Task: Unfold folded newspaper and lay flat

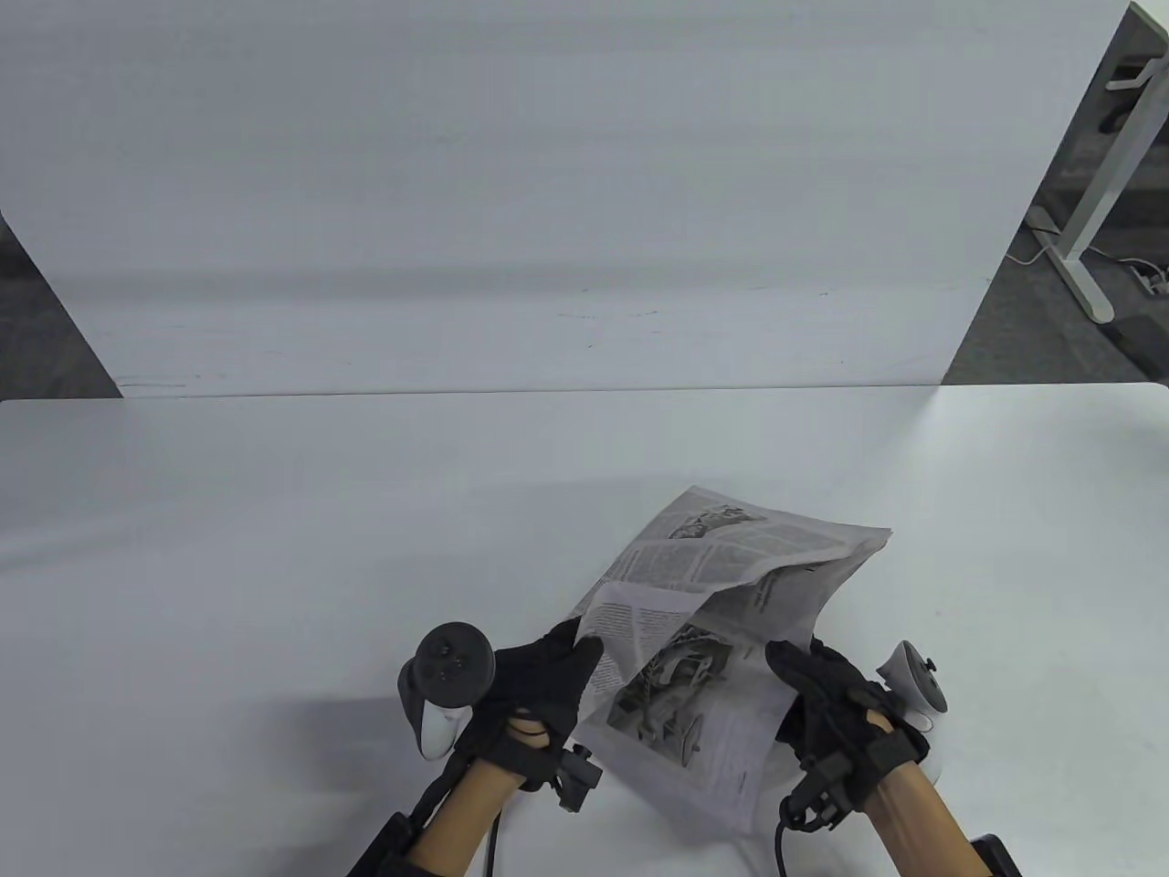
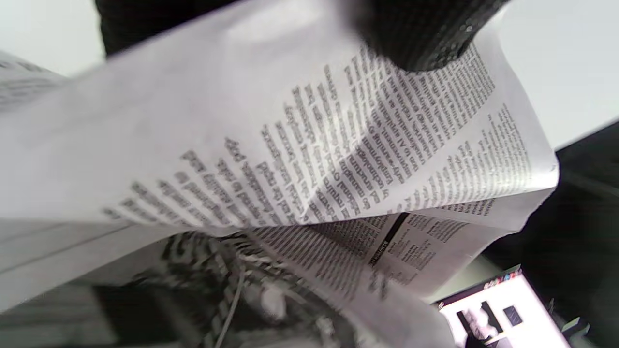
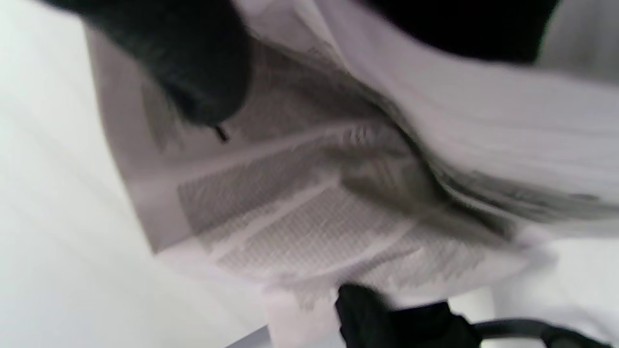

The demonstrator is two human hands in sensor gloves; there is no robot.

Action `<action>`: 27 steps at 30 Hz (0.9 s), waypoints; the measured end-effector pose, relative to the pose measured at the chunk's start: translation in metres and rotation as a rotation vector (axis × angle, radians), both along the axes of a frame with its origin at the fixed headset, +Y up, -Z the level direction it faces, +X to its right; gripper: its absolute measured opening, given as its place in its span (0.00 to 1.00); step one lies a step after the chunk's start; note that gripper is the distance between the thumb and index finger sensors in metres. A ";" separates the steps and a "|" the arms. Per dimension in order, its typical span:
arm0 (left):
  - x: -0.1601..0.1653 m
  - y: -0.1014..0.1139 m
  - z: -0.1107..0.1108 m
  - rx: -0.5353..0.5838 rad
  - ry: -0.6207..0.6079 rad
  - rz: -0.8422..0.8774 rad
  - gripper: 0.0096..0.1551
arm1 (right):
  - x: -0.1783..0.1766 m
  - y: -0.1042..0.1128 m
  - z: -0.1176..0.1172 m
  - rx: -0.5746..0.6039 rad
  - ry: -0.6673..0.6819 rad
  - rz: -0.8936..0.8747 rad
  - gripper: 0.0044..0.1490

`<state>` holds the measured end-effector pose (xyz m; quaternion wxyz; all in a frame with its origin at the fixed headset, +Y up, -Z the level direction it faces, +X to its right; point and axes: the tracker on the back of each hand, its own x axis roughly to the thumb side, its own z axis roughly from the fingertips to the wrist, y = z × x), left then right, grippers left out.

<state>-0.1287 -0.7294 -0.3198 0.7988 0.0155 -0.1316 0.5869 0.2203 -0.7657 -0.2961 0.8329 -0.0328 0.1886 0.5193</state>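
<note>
The newspaper (image 1: 712, 630) is held between both hands over the near part of the white bench (image 1: 274, 548), a little to the right of the middle. It is only partly opened: an upper leaf is bent over and reaches away from the person, while a lower leaf with a dark printed picture hangs down toward the near edge.

The left hand (image 1: 534, 699) is seen at the left edge of the paper. Its fingers (image 1: 584, 650) are closed on that edge, with one fingertip laid on the printed side. In the left wrist view one gloved fingertip (image 2: 425, 38) is pressed on the top of the sheet, and the text columns run below it.

The right hand (image 1: 826, 708) is placed at the right edge of the paper, where the upper leaf folds down. Its fingers (image 1: 787, 660) are closed on this edge. The right wrist view is blurred, so it can only be said that a dark finger (image 3: 203, 72) seems to lie against the paper from above and another dark part is seen under the sheet.

The sheet is not flat; it is curved and creased between the two hands.
</note>
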 end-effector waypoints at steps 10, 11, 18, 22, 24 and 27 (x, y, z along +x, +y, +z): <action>-0.082 0.001 -0.015 -0.074 0.250 0.387 0.26 | 0.024 -0.014 -0.003 -0.068 -0.168 0.113 0.36; -0.091 0.001 -0.015 -0.077 0.282 0.378 0.26 | 0.027 -0.015 -0.004 -0.073 -0.178 0.110 0.35; -0.158 -0.026 -0.014 -0.321 0.671 0.120 0.26 | 0.051 -0.018 -0.010 -0.097 -0.218 0.112 0.34; -0.173 -0.044 -0.016 -0.465 0.677 0.166 0.26 | 0.061 -0.026 -0.013 -0.125 -0.183 0.073 0.35; -0.171 -0.045 -0.015 -0.482 0.678 0.173 0.26 | 0.060 -0.026 -0.013 -0.135 -0.192 0.075 0.35; -0.171 -0.044 -0.016 -0.469 0.674 0.159 0.26 | 0.058 -0.027 -0.012 -0.142 -0.182 0.036 0.35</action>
